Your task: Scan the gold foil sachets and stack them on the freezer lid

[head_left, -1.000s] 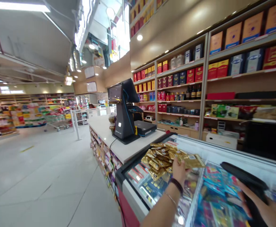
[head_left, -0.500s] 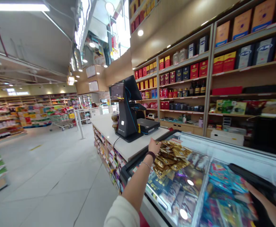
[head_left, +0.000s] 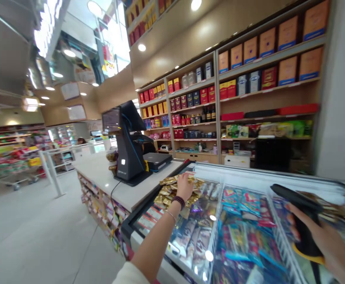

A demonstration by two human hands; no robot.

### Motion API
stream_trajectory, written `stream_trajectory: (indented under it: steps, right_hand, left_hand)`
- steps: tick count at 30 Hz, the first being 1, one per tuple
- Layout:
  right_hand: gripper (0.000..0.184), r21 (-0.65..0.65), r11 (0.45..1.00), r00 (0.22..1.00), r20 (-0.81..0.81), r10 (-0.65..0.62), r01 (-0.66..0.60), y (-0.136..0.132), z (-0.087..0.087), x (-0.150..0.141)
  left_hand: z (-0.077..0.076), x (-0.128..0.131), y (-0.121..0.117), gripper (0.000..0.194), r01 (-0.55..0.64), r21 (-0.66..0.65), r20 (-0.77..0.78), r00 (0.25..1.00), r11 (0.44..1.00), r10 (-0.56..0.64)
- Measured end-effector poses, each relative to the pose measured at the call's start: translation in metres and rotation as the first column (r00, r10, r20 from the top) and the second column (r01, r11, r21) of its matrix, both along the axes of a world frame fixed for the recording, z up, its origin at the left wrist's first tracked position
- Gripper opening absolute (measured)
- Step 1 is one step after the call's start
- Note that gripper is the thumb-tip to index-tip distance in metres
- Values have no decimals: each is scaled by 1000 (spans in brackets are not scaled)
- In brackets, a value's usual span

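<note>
My left hand (head_left: 185,187), with a dark beaded bracelet at the wrist, is closed over the pile of gold foil packets (head_left: 166,192). Its fingertips press down among the packets and are partly hidden. That pile lies at the far left end of the glass-topped freezer (head_left: 144,211). At the right, my right hand (head_left: 317,228) is wrapped around the handle of a black barcode scanner (head_left: 298,201) with yellow trim. The scanner is above the freezer, its head pointing away to the left. Beneath it are wrapped ice creams (head_left: 243,232) in several compartments.
A white counter (head_left: 101,169) adjoins the freezer's left end, carrying a black checkout terminal (head_left: 127,154) and a flat black device (head_left: 157,161). A cable (head_left: 113,193) hangs down the counter's side. Behind stand shelves (head_left: 219,106) of boxes and bottles. Tiled floor (head_left: 48,236) lies left.
My left hand has moved from the near left edge of the gold pile onto its middle. The view has swung right, bringing more of the scanner and freezer into sight.
</note>
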State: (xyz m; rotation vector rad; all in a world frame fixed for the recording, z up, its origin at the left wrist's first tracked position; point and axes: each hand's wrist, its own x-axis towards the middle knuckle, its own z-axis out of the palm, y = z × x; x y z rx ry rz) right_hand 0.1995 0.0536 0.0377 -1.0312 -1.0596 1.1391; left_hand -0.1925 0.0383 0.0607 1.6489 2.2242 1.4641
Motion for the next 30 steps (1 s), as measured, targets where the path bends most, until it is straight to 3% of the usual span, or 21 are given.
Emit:
stream_trajectory:
  steps: [5,10,14,18,21,24,30]
  right_hand:
    - [61,10,997,994,-83,-75,76,-13,8,78]
    - [70,74,975,977,-59,-205,209,-31,17,142]
    - [76,53,957,954,-107,-279,286,-35,5,173]
    - [73,14,944,934,-154,-324,330,-31,-8,185]
    - [70,-21,941,926,-167,-338,339,-27,-13,188]
    - [67,-37,944,934,-139,-330,328,-21,-14,188]
    - [70,-37,936,929,-112,-353,351,-14,-13,180]
  left_hand:
    - [-20,100,36,39,326,-7,-37,945,945,-326]
    - [-47,217,65,35,618,1,18,786,786,-618]
    - [-63,302,86,42,724,-13,71,688,689,-722]
    - [-68,366,116,60,727,-88,60,686,681,-725]
    - [-70,394,141,70,690,-156,77,722,707,-687]
    - [-74,406,160,66,649,-220,92,757,728,-647]
    - [-82,384,164,45,631,-257,-110,733,732,-671]
